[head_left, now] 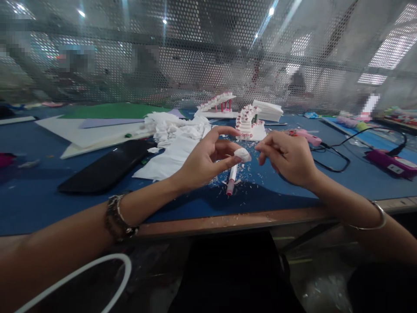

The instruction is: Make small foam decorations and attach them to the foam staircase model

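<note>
Crumpled white piece (242, 154) pinched between fingers of my left hand (205, 154), above the surface (280, 194), lies just left of my right hand (289, 154), whose fingers curl narrowly, contents uncertain.

The held piece (242, 154) is plain white, as are the scraps (246, 177) and the crumpled paper (167, 156). The pen (232, 179) is white with a pinkish-red end. Blue covers the table (195, 203), with a brown edge (228, 222). Both stair models (246, 123) are white dotted with dark red; the farther has red posts (224, 107). One sheet (114, 110) is green, another sheet (112, 123) lilac. The glue gun (311, 138) is pink, the box (389, 164) purple with a white label (396, 169), the mesh (195, 65) grey, patterned with holes.
</note>
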Action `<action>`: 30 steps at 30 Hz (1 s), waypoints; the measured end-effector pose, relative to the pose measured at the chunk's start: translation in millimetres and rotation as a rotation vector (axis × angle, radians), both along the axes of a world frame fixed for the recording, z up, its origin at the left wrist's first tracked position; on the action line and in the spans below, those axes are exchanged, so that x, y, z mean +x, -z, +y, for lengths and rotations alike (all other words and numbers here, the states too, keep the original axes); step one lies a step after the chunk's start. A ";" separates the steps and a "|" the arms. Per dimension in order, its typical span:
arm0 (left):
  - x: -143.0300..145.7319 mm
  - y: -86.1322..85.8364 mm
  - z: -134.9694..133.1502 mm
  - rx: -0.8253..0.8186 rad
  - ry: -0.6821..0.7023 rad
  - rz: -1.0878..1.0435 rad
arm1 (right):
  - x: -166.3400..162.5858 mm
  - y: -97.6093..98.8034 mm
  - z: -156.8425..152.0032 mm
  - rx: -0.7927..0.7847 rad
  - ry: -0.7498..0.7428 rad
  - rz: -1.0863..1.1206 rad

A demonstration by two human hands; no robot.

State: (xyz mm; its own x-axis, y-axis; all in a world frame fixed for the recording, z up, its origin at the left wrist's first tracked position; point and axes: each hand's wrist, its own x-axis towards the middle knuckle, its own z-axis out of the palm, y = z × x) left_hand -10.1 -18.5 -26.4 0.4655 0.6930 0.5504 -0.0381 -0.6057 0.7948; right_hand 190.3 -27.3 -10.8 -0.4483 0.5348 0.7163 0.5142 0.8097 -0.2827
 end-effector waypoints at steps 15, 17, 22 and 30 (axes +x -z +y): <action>-0.6 4.3 0.2 0.014 0.076 0.034 | -2.5 3.8 1.7 -0.036 -0.045 -0.041; -0.9 4.2 0.5 0.015 0.073 0.032 | -1.7 3.1 2.1 -0.026 -0.052 -0.062; -0.7 4.4 1.7 -0.006 0.043 0.040 | 0.8 2.6 -0.3 -0.037 -0.086 -0.102; -2.2 5.9 2.6 -0.041 0.039 0.096 | -7.0 6.0 0.6 0.010 -0.217 -0.093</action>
